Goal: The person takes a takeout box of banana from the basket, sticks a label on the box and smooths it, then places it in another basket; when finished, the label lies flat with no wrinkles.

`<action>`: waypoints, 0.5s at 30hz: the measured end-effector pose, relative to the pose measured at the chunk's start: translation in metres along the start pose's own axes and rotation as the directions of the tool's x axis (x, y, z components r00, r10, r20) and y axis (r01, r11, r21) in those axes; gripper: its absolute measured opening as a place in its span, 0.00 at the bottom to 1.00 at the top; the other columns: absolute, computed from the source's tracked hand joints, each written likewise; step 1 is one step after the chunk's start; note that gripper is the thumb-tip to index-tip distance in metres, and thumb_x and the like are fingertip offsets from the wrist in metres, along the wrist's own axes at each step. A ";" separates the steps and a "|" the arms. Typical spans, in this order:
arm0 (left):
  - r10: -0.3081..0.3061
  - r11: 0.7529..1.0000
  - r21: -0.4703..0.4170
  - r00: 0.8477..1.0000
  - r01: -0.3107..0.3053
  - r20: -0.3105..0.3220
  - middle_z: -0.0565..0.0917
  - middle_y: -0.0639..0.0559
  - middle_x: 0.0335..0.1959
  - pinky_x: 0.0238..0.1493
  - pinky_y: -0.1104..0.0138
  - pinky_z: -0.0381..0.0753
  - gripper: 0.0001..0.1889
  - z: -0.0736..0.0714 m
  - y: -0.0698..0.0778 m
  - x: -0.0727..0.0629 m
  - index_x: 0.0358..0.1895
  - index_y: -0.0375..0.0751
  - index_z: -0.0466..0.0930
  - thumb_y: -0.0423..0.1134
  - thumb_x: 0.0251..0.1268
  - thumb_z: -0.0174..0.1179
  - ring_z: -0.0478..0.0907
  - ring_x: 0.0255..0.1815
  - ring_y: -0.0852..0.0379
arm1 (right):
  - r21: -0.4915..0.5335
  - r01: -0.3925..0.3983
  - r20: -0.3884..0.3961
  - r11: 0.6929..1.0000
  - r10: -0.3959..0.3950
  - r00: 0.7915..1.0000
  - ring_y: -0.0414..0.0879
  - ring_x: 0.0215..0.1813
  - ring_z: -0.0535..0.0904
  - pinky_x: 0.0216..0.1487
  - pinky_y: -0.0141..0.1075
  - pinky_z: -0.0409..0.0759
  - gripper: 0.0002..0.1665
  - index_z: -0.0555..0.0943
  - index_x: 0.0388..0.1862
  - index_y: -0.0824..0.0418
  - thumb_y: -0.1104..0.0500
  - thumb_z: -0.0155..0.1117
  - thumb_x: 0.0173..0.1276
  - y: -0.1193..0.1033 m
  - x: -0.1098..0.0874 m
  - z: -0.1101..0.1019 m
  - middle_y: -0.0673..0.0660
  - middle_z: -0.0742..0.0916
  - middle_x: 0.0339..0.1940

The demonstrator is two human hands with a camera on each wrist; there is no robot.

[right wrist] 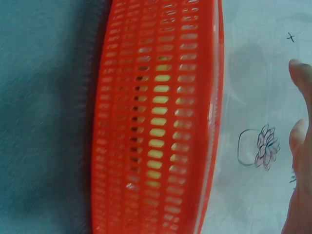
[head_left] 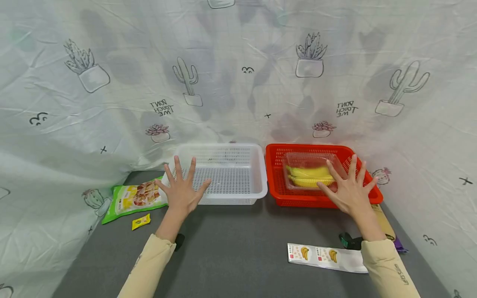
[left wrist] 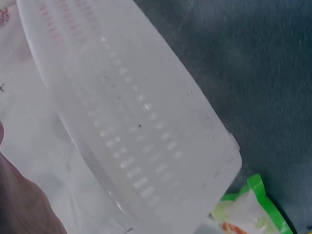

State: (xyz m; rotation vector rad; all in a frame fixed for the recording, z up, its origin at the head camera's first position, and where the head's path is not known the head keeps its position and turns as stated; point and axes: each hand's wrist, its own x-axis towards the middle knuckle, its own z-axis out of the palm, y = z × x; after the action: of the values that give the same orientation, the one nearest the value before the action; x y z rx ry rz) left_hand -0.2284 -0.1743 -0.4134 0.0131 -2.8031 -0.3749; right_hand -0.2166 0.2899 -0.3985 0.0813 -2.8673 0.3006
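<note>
My left hand is spread with straight fingers, holding nothing, overlapping the left end of a white plastic basket in the head view. My right hand, fingers also spread, overlaps the right part of a red plastic basket. Inside the red basket lies a clear plastic box containing yellow bananas. The left wrist view shows the white basket's slotted side wall; in the right wrist view, yellow shows through the slots of the red basket's wall.
Left of the white basket lie a green food bag and a small yellow packet. A white label strip with banana pictures is at front right. Partly behind my right arm are a brown item and a purple one. A printed curtain surrounds the table.
</note>
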 end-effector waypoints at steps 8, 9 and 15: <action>0.033 0.998 -0.057 0.999 -0.032 0.025 0.27 0.44 0.77 0.59 0.27 0.26 0.45 0.004 0.014 -0.008 0.78 0.63 0.37 0.72 0.62 0.45 0.23 0.73 0.32 | 0.045 -0.013 0.044 0.999 0.011 0.999 0.73 0.70 0.19 0.52 0.77 0.20 0.51 0.38 0.78 0.42 0.27 0.46 0.65 0.031 -0.012 0.007 0.65 0.25 0.73; 0.039 0.997 -0.069 0.999 -0.037 0.030 0.27 0.45 0.77 0.59 0.27 0.26 0.45 0.005 0.016 -0.008 0.77 0.64 0.37 0.72 0.62 0.46 0.22 0.73 0.32 | 0.052 -0.014 0.052 0.999 0.011 0.999 0.73 0.70 0.19 0.53 0.76 0.20 0.51 0.38 0.78 0.42 0.27 0.46 0.65 0.036 -0.013 0.007 0.65 0.25 0.73; 0.067 0.995 -0.080 0.997 -0.063 0.049 0.27 0.45 0.77 0.58 0.26 0.31 0.44 0.009 0.026 -0.009 0.77 0.64 0.36 0.72 0.63 0.44 0.24 0.74 0.31 | 0.138 0.016 0.125 0.990 -0.033 0.992 0.74 0.69 0.18 0.54 0.77 0.23 0.49 0.41 0.79 0.48 0.33 0.49 0.68 0.068 -0.017 0.007 0.66 0.24 0.72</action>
State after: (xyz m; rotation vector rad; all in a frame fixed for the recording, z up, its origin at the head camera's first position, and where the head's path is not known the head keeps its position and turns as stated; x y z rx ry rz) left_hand -0.2215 -0.1465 -0.4178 -0.1071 -2.8290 -0.4750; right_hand -0.2073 0.3557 -0.4233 0.1667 -2.9660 0.5041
